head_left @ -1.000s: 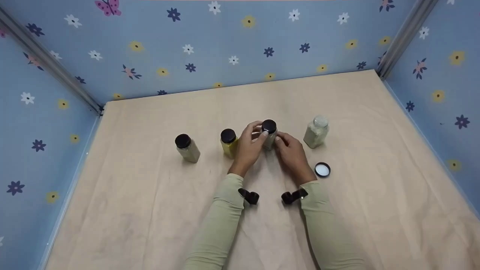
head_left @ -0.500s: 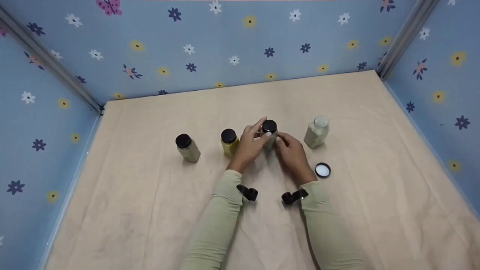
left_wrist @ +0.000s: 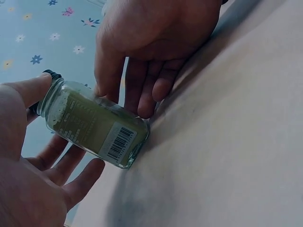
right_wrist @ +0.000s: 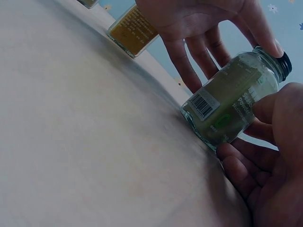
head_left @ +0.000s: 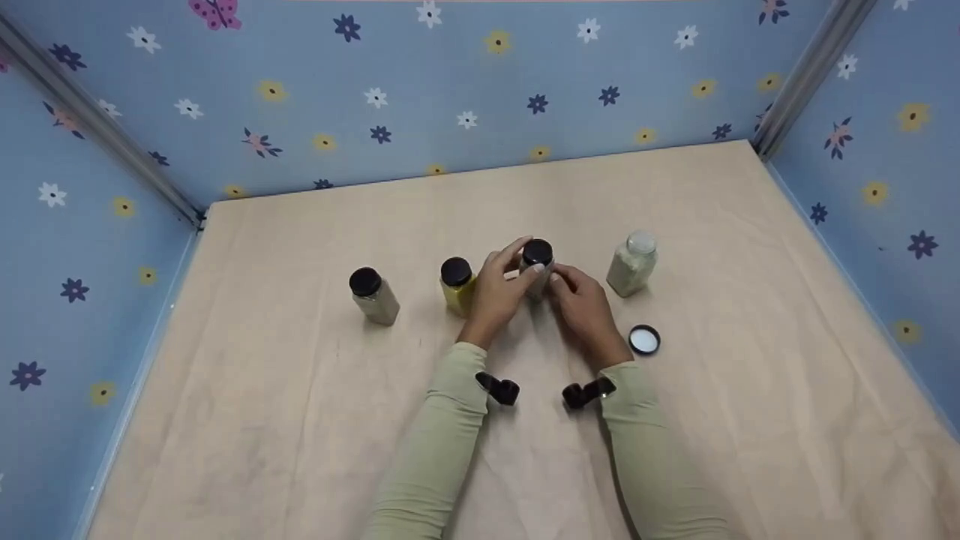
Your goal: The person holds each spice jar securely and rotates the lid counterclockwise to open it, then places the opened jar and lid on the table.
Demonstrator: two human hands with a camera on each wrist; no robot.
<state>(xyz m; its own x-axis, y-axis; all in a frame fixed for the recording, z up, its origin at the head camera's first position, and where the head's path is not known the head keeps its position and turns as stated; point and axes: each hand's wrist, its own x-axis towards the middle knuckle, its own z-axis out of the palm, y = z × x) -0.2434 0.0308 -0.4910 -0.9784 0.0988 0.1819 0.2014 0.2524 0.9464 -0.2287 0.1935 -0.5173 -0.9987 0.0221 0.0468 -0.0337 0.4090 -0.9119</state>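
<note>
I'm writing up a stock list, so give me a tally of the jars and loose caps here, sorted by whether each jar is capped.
Capped: 3 (far-left glass jar, yellow-filled glass jar, held glass jar)
Uncapped: 1 (far-right glass jar)
Loose: 1 (black cap)
Total: 5, with each fitted cap counted as part of its jar

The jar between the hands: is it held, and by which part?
The right hand holds the jar by its body; the left hand grips its black lid.
</note>
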